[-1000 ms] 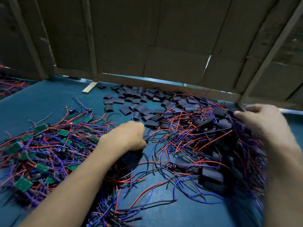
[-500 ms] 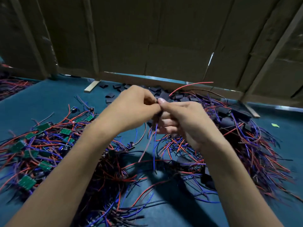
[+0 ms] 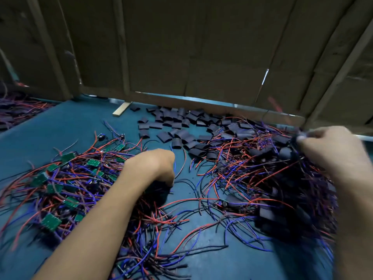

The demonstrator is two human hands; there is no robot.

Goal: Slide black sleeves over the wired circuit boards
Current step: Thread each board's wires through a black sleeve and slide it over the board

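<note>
From the head camera, a teal table (image 3: 60, 126) carried three heaps. On the left lay bare wired circuit boards (image 3: 50, 220), green, tangled in red, blue and black wires. Along the far edge, under a cardboard wall (image 3: 191, 47), sat a scatter of loose black sleeves (image 3: 177, 136). On the right lay a darker pile of sleeved boards (image 3: 282, 199) with their wires trailing out.

The left hand (image 3: 153, 166) was down at the near edge of the bare-board heap, knuckles up and fingers curled under; its grip was hidden from view, so I cannot tell whether it held anything. The right hand (image 3: 331, 150) was raised over the far end of the sleeved pile, thumb and fingers pinched together on a blurred dark piece with wires (image 3: 296, 136); whether that was a sleeved board could not be made out. A pale wooden strip (image 3: 122, 109) lay by the wall's foot.
</note>
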